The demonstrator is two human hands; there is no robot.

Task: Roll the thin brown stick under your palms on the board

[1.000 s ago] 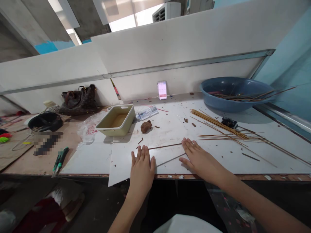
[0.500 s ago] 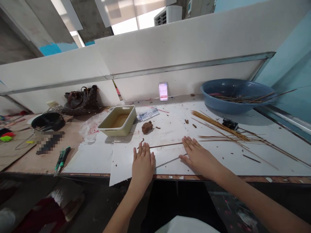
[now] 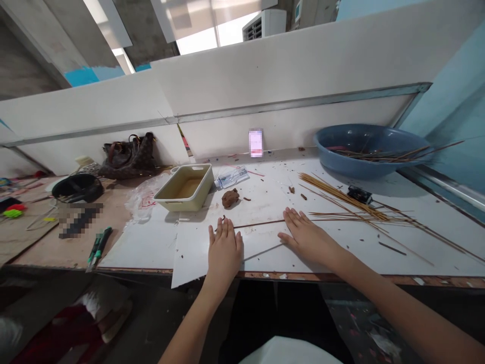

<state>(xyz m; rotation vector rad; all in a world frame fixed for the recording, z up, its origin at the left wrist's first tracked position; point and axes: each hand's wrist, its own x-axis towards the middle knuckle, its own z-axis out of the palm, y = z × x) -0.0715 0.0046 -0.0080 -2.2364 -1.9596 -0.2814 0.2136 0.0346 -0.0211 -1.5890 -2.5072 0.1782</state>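
My left hand [image 3: 224,247] lies flat, palm down, fingers stretched out, on a white sheet [image 3: 197,253] near the table's front edge. My right hand [image 3: 306,235] also lies flat and open on the sheet. Both fingertips rest on a thin brown stick [image 3: 259,224] that runs across the sheet between them. A lump of brown clay [image 3: 229,197] sits a little beyond my left hand. A loose bundle of thin bamboo sticks [image 3: 352,202] lies to the right of my right hand.
A cream tray [image 3: 185,188] stands left of the clay, a clear plastic packet [image 3: 232,176] behind it. A blue basin [image 3: 364,149] with sticks sits at the back right. A phone [image 3: 255,142] leans on the wall. Green-handled tools [image 3: 97,244], a black bowl [image 3: 77,188] and a brown handbag [image 3: 127,156] are at the left.
Both hands have slid a little forward across the sheet, rolling the thin stick away from me. The camera has shifted slightly.
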